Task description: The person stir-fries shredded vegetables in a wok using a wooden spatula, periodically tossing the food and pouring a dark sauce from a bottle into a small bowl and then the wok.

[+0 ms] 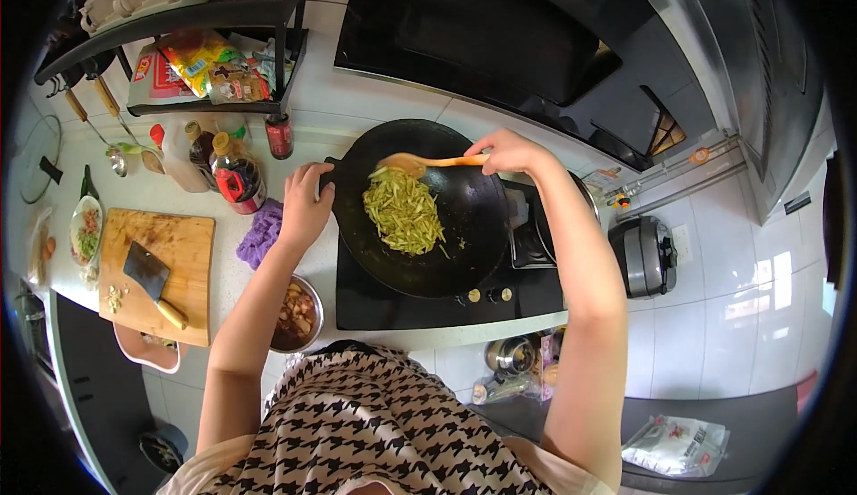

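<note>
A black wok (pixel 469 240) sits on the gas cooktop (pixel 402 314) in front of me. Shredded green vegetable (pixel 403 214) is heaped in its left half, with a few shreds loose to the right. At the wok's left ear, my left hand (pixel 306 200) has its fingers and thumb around the handle. My right hand (pixel 509 151) grips the end of a wooden spatula (pixel 438 161) over the far side of the wok. The spatula's broad head touches the far edge of the heap.
A steel bowl of chunks in brown liquid (pixel 294 314) stands beneath my left forearm. Left of it, a cleaver (pixel 148 271) lies on a wooden cutting board (pixel 191 240). A purple cloth (pixel 261 234), sauce bottles (pixel 234 173) and a loaded rack (pixel 201 107) are close by.
</note>
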Motion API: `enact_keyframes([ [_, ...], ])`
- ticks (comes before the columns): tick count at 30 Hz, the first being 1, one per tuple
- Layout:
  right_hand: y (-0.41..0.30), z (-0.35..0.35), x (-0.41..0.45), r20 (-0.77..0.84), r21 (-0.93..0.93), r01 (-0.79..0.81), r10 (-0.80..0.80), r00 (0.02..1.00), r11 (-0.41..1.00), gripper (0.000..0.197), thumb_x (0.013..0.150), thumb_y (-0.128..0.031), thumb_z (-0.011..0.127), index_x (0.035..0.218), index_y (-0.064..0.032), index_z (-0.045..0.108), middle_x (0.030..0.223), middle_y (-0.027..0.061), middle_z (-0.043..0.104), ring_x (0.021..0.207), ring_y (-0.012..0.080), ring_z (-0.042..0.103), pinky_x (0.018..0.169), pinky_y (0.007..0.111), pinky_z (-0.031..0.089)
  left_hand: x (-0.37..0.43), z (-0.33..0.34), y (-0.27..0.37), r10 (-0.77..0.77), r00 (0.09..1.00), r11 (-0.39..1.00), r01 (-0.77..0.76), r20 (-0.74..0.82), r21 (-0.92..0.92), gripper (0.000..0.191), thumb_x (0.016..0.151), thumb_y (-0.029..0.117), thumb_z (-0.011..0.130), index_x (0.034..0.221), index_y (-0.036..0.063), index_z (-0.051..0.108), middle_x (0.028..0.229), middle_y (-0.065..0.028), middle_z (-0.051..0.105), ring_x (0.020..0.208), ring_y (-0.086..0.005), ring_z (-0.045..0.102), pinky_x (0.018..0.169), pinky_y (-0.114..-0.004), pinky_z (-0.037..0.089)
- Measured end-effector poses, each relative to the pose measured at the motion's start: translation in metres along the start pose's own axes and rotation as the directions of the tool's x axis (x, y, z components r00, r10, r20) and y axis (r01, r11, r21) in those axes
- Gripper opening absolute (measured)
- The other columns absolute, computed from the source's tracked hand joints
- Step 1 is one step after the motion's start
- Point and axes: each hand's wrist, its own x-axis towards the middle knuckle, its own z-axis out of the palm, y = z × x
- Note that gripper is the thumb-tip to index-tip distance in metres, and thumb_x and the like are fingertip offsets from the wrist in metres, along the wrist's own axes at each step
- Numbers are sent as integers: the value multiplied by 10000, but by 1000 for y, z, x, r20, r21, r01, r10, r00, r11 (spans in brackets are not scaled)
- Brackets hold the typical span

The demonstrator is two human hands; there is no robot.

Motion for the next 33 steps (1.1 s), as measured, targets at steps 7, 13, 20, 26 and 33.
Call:
enact_keyframes([
  [7,-68,-42,-33,176,-644,118,-4,984,756,486,652,-9,711,1099,-199,741,980,83,722,897,241,675,752,351,528,1,1,2,18,1000,1000,-18,-8,-10,306,859,64,611,1165,82,603,1190,-108,592,1138,-359,498,991,-412,406],
  [13,-101,35,-15,2,-675,278,-375,927,684,289,705,-50,670,940,-196,755,917,58,726,895,260,689,718,384,537,1,-2,1,25,1000,1000,-25,-18,-2,297,866,73,608,1163,84,604,1201,-111,589,1138,-363,502,993,-418,403],
  [20,-118,15,-45,123,-858,168,-124,985,485,230,745,-53,697,897,-209,770,860,15,725,885,229,684,732,351,524,1,-3,-6,7,1000,1000,-7,2,-20,315,867,75,611,1182,93,598,1206,-118,586,1138,-369,500,994,-419,401],
  [26,-137,59,-52,111,-869,354,-562,819,345,50,737,-172,699,765,-178,740,749,21,702,787,242,692,608,382,511,2,-9,-7,7,1000,1000,-7,3,3,309,886,80,604,1193,104,598,1200,-121,584,1138,-363,492,976,-414,407],
  [33,-119,83,-60,223,-941,256,-164,961,222,184,822,-110,632,932,-164,770,936,2,743,909,193,700,662,335,525,4,-5,0,14,1000,1000,-14,7,-20,312,888,87,606,1199,109,599,1197,-119,581,1118,-372,493,968,-416,410],
])
